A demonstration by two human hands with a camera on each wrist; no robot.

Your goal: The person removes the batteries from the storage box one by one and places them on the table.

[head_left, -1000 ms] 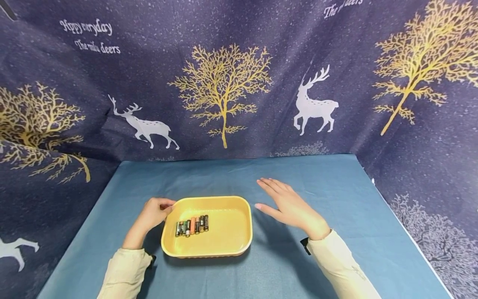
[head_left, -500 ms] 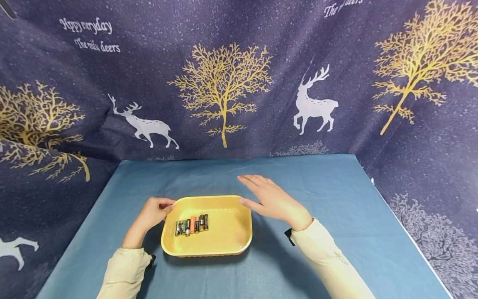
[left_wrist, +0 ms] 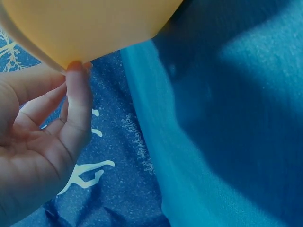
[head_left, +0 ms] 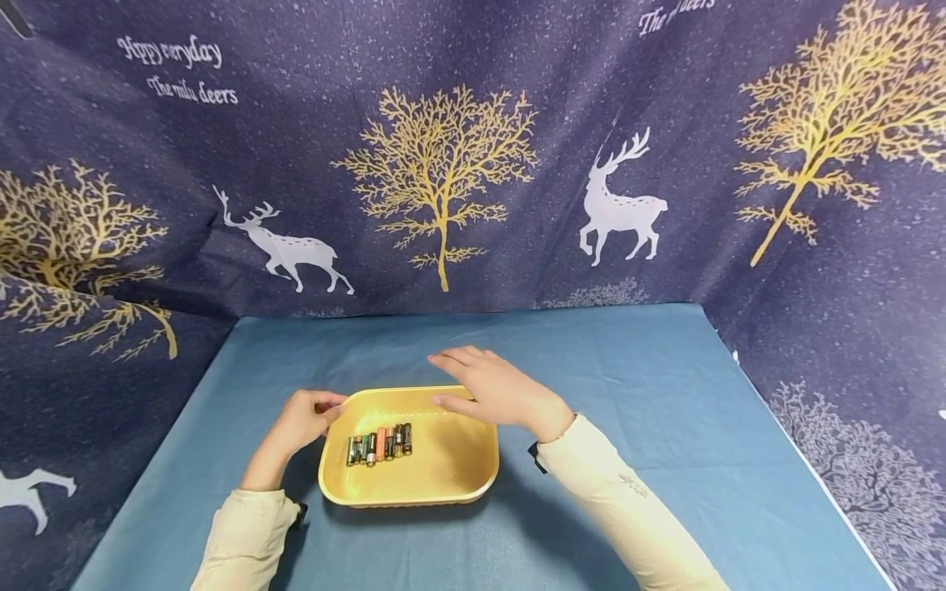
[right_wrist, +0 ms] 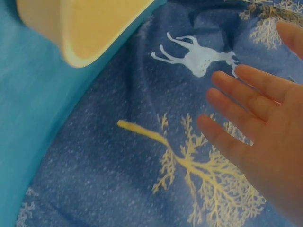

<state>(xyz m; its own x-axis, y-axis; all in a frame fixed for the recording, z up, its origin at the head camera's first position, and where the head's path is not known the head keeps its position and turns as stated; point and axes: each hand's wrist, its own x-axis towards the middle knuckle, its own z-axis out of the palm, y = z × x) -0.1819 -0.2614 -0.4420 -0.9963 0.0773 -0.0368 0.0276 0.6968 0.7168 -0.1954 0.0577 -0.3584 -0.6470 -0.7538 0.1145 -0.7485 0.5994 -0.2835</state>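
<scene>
Pinching left hand [head_left: 301,420]: yellow tray [head_left: 447,472] rim
Right hand [head_left: 498,390]: fingers extended, empty
Batteries [head_left: 380,445]: row lengthwise, nearer left hand

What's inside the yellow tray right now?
Batteries, one of them orange, lie side by side in the left part of the yellow tray. The right hand covers part of the far-right corner in the head view, so that bit stays hidden.

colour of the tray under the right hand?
The tray is plain yellow; it shows best in the head view.
</scene>
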